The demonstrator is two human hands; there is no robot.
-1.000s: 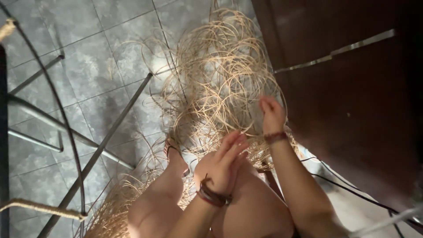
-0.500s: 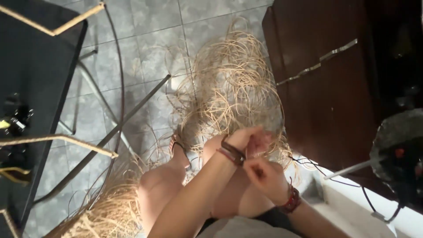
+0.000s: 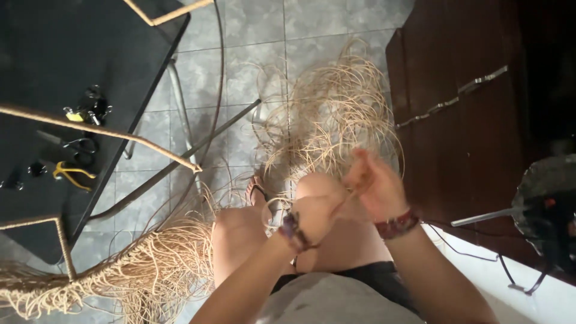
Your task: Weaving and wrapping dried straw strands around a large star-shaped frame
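Hands: two; your left hand (image 3: 313,217) and right hand (image 3: 377,187) touch, blurred.
Fingers: both curled, seemingly pinching one tan strand (image 3: 342,198).
Fibre heaps: two; pale, looped tangle (image 3: 336,114) at 12 o'clock.

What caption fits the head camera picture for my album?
Left hand and right hand meet above bare knees, before a tangle of pale rattan strands.

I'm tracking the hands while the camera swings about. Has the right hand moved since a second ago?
Yes. The right hand was raised against the cane tangle, apart from the left hand; now it has dropped back over the knee, beside the left.
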